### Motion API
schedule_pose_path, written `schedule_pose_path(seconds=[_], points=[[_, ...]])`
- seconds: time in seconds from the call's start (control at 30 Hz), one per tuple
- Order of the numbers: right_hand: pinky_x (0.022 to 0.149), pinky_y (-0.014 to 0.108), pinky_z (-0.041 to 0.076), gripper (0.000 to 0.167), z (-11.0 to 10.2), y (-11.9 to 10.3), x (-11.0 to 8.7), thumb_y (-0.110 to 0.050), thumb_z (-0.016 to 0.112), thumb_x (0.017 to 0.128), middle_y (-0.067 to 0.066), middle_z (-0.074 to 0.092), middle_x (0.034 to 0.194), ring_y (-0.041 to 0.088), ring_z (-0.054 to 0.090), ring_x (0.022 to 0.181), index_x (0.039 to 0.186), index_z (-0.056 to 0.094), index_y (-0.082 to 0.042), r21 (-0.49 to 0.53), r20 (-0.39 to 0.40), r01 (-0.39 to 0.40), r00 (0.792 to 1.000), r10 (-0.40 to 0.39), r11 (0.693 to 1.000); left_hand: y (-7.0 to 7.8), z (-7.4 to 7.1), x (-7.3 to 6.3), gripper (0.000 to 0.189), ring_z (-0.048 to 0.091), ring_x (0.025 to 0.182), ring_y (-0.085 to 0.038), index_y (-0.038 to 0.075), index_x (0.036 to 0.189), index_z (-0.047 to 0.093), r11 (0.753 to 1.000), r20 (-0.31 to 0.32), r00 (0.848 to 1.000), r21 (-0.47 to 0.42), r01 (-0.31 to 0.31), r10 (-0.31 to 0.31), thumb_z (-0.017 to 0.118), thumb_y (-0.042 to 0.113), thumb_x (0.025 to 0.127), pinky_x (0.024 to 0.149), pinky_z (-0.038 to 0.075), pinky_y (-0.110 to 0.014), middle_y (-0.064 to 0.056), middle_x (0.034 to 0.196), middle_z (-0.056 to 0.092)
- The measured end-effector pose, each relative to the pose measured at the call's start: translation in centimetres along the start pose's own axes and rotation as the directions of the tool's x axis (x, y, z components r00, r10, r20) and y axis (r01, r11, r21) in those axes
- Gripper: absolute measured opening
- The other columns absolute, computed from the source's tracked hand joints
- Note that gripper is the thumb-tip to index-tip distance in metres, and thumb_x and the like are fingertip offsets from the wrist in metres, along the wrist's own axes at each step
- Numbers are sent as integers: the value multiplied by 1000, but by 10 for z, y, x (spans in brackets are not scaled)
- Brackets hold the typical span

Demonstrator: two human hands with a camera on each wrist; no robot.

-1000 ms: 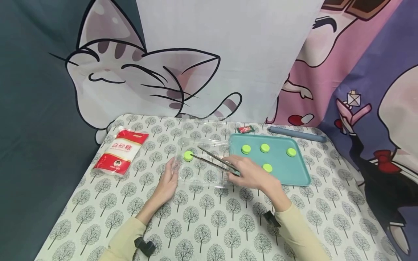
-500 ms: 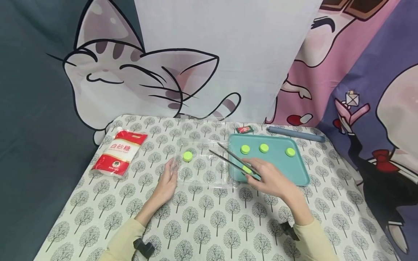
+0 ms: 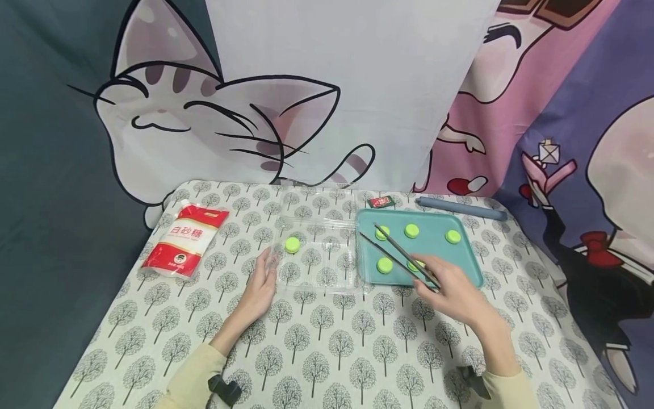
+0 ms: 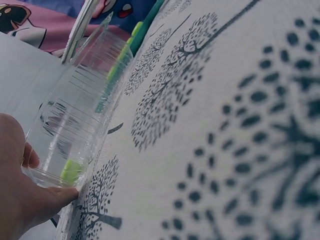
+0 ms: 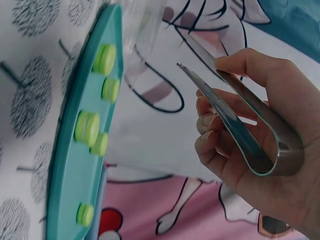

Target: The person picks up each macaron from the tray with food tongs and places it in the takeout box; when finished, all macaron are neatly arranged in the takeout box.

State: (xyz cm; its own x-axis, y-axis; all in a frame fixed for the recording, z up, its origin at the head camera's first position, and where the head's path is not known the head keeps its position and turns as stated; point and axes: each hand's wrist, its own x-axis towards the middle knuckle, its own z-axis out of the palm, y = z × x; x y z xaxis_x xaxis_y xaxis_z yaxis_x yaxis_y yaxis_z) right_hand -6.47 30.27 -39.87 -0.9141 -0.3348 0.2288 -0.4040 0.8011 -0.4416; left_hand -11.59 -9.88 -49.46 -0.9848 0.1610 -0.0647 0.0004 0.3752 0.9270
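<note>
My left hand [image 3: 260, 287] grips the left side of a clear plastic box [image 3: 327, 288], thumb and fingers at its wall in the left wrist view. Inside the box, toward its left, lies one light green macaron [image 3: 292, 245]. My right hand [image 3: 452, 289] holds metal tongs [image 5: 291, 154] near their bend. Their arms stand apart, pointing away and left over the teal tray [image 3: 460, 272], with nothing between the tips. Several green macarons [image 3: 452, 237] sit on that tray; the tongs overlap two of them in the head view.
A red and white bag of sugar [image 3: 184, 238] lies on the left of the tree-print tablecloth [image 3: 317, 341]. Behind the tray are a small red and green packet [image 3: 381, 202] and a grey-blue rod [image 3: 460, 208]. A cartoon curtain [image 3: 286, 136] hangs behind the table.
My right hand has moved the tongs right, from beside the macaron in the box to over the tray. The macaron stays in the box. My left hand keeps its place at the box.
</note>
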Motion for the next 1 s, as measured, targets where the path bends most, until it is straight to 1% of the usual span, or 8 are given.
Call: schedule_pose_path(seconds=[0.2,0.53,0.67,0.73,0.8,0.87,0.93,1.0], points=[[62,27,55,53,-7,8,-18,-7,75,83,4,69,96,11,58,73,134,61,-1,-49,-61,-29,998,26,998,2,-1,0,58,26,154,-36,7,162,8,1000,4,1000,-1,2,-2,31,18,110,128,13,-54,-21,165,27],[58,24,50,54,-10,17,-49,-9,77,84,5,66,92,7,52,71,134,60,0,-32,-52,-144,989,142,989,2,0,-1,58,24,154,-36,8,163,8,1000,5,1000,5,10,-10,31,19,110,128,13,-55,-20,167,24],[67,35,56,56,-7,21,-60,-11,77,85,13,69,103,15,60,79,136,58,1,-25,-33,-207,978,206,978,-1,1,0,58,25,154,-36,8,163,8,1000,6,1000,-2,1,-1,31,19,110,128,14,-54,-19,167,24],[80,52,59,58,-6,22,-65,-12,76,86,22,68,118,29,66,92,138,56,1,-16,-27,-247,969,247,969,-1,1,0,58,26,154,-36,8,162,9,1000,6,1000,-9,-7,7,31,18,110,128,15,-54,-20,166,26],[89,65,55,59,-4,24,-70,-12,76,87,28,63,129,43,65,104,140,54,2,2,-22,-271,962,271,962,-1,1,0,58,26,153,-36,7,162,9,1000,5,1000,-10,-10,10,31,18,110,128,16,-54,-21,165,27],[93,71,50,59,-3,27,-73,-13,75,87,30,60,134,49,61,113,140,54,2,0,-26,-285,958,285,958,0,0,0,58,27,153,-36,7,162,9,1000,4,1000,-9,-7,7,32,17,110,128,16,-54,-21,165,27],[91,71,51,60,-2,29,-76,-14,75,87,30,61,133,49,62,112,140,54,2,-9,-27,-291,956,290,957,0,0,0,58,26,153,-36,7,162,9,1000,3,1000,-5,-2,2,32,17,110,128,15,-54,-21,165,27],[82,62,57,60,-1,32,-78,-14,76,86,27,65,124,42,66,99,140,55,2,-23,-28,-304,952,304,952,1,0,0,58,26,153,-36,7,162,9,1000,5,1000,-3,2,-2,32,18,110,128,15,-54,-21,165,27]])
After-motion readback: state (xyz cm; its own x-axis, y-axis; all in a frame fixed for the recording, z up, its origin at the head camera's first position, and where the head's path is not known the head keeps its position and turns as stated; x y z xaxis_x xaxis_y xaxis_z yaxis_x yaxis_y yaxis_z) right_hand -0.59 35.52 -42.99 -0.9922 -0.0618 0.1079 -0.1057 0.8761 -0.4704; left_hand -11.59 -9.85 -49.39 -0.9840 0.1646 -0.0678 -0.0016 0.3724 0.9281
